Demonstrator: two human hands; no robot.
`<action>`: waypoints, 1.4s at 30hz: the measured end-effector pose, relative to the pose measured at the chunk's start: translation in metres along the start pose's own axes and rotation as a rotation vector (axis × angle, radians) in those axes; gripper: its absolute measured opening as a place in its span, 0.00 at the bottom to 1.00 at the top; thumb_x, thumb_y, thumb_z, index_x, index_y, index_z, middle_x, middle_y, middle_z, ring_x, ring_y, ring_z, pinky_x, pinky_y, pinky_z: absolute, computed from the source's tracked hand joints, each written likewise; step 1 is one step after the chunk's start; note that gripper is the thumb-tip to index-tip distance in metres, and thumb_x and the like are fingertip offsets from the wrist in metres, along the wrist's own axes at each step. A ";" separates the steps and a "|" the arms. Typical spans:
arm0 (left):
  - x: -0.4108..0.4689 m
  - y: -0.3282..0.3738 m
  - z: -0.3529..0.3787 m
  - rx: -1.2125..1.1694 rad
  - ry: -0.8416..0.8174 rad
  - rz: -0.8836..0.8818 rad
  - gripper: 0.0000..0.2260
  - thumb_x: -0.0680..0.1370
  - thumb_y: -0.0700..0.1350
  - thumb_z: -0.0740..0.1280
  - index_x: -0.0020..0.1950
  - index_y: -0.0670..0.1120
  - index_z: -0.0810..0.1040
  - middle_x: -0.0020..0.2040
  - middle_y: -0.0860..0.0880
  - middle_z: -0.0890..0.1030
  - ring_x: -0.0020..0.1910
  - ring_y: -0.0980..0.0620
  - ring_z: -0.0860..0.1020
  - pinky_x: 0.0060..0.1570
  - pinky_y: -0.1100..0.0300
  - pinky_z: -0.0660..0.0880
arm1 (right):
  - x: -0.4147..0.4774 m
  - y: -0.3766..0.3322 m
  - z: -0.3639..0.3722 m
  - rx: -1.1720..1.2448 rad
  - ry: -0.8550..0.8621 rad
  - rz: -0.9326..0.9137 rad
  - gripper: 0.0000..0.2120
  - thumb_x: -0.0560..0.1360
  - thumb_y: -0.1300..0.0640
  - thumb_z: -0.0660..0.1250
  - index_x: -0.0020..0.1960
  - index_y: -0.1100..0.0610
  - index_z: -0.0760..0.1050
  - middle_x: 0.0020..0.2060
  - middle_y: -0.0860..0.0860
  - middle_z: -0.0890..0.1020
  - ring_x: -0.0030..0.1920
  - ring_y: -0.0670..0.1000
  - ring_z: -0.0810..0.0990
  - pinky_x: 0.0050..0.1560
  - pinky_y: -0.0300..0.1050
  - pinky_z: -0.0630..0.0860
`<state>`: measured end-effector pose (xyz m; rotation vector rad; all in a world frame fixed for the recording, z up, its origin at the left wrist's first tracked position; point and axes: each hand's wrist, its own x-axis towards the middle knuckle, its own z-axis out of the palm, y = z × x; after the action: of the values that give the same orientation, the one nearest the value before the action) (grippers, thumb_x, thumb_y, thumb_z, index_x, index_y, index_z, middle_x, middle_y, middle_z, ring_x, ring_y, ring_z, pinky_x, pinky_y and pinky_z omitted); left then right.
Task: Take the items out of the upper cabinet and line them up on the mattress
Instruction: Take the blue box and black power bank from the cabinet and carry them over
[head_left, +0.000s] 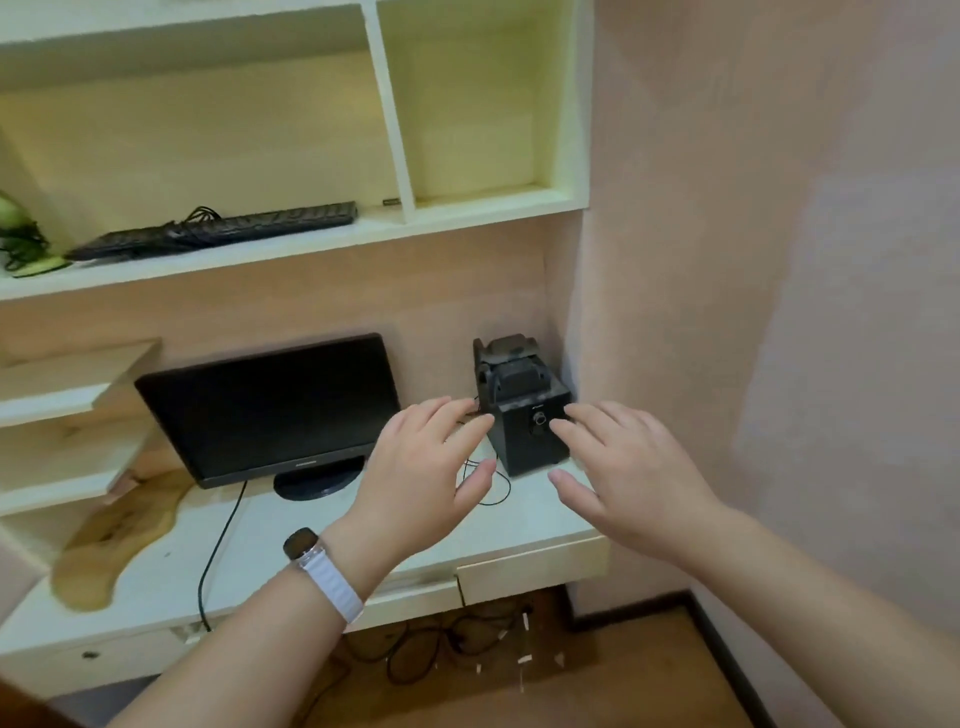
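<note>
A black speaker box (527, 436) with a knob on its front stands at the desk's back right corner, smaller black speakers stacked on top of it. My left hand (421, 473), a white-strapped watch on its wrist, hovers open just left of the box. My right hand (623, 467) hovers open just right of it. Neither hand touches the box. On the upper shelf (311, 241) lies a black keyboard (218, 231) with its cable bundled on top, and a green object (21, 234) sits at the far left. The mattress is out of view.
A black monitor (270, 408) stands on the white desk (291, 525), its cable running over the front edge. The shelf's right cubby (478, 104) holds nothing. A pink wall (753, 260) closes the right side. Cables and debris lie on the wooden floor (467, 660).
</note>
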<state>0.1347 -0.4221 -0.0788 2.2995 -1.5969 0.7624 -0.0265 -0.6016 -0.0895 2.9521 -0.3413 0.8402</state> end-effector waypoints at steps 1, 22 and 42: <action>0.008 -0.009 0.002 0.003 0.021 0.005 0.19 0.79 0.56 0.60 0.65 0.49 0.78 0.64 0.48 0.79 0.65 0.46 0.73 0.64 0.48 0.70 | 0.012 0.002 0.003 -0.009 0.011 -0.006 0.25 0.75 0.42 0.58 0.62 0.56 0.77 0.59 0.54 0.80 0.60 0.57 0.77 0.57 0.53 0.74; 0.250 -0.195 0.017 -0.062 0.314 0.165 0.20 0.76 0.56 0.61 0.63 0.48 0.79 0.62 0.45 0.80 0.60 0.42 0.77 0.55 0.48 0.73 | 0.289 0.047 0.007 -0.287 0.183 0.081 0.25 0.75 0.41 0.56 0.61 0.56 0.77 0.59 0.53 0.81 0.58 0.57 0.79 0.52 0.52 0.76; 0.478 -0.194 -0.150 0.096 0.414 0.088 0.23 0.78 0.55 0.62 0.73 0.53 0.68 0.65 0.51 0.74 0.64 0.49 0.71 0.57 0.51 0.72 | 0.481 0.136 -0.129 -0.160 0.445 -0.143 0.25 0.76 0.40 0.54 0.63 0.55 0.74 0.58 0.52 0.78 0.58 0.57 0.75 0.54 0.53 0.74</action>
<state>0.3995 -0.6595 0.3246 1.9679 -1.5001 1.2646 0.2746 -0.8146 0.2724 2.5134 -0.1584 1.3347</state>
